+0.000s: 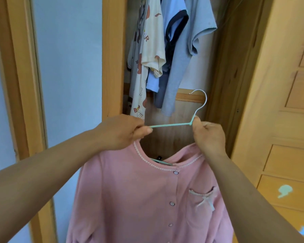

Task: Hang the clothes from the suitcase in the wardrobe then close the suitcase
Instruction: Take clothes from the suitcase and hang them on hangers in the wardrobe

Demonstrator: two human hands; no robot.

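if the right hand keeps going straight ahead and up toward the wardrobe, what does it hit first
Probably the hanging grey t-shirt: its hem hangs just above and ahead of the right hand, which grips the green hanger. The hanger's hook would likely reach it before the knuckles. Depth is unclear from this one view.

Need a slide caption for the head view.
Both hands hold a hanger carrying a pink top before the wardrobe.

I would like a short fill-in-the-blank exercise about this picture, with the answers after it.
1. Both hands hold a green hanger that carries a ____ top with buttons.
2. The left hand pinches one arm of the hanger; the right hand grips it just below the ____.
3. The top's chest pocket is decorated with a small ____.

Answers: pink; hook; bow
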